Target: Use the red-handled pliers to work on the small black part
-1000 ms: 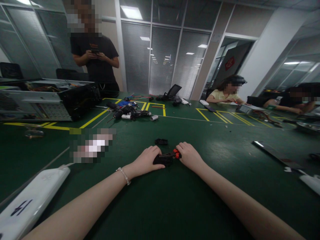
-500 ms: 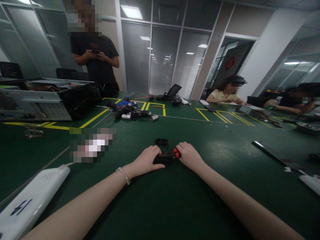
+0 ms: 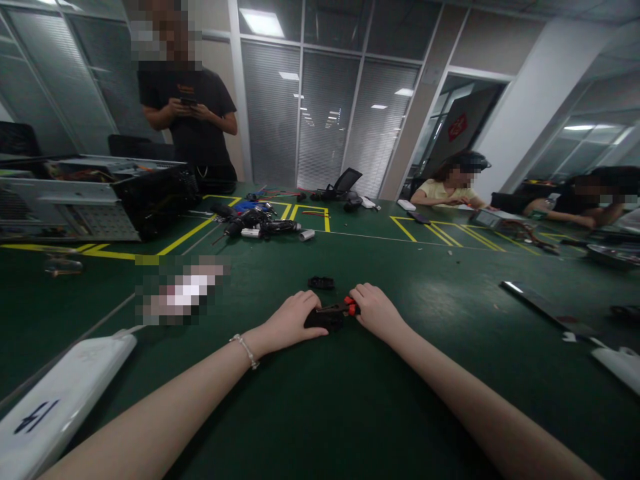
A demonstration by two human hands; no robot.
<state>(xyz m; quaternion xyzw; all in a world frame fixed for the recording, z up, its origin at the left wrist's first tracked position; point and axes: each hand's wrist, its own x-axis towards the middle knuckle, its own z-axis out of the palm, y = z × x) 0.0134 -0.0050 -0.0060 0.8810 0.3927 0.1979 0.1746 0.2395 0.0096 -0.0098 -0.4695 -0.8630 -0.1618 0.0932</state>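
Observation:
Both my hands rest on the green table [image 3: 320,400] around a small black part [image 3: 324,318] with a red piece at its right end. My left hand [image 3: 289,323] is curled over the left side of the part, a bracelet on its wrist. My right hand [image 3: 376,311] pinches the red piece [image 3: 351,307] with closed fingers. A second small black part [image 3: 321,283] lies on the table just beyond my hands, untouched.
A white device [image 3: 55,400] lies at the near left. An open computer case [image 3: 95,200] stands at the far left. Tools and batteries [image 3: 260,225] lie mid-table inside yellow tape lines. One person stands behind with a phone; others sit at the far right. A dark strip [image 3: 545,308] lies right.
Nothing has moved on the table; only the camera view has shifted slightly. Both hands keep the same hold on the black part.

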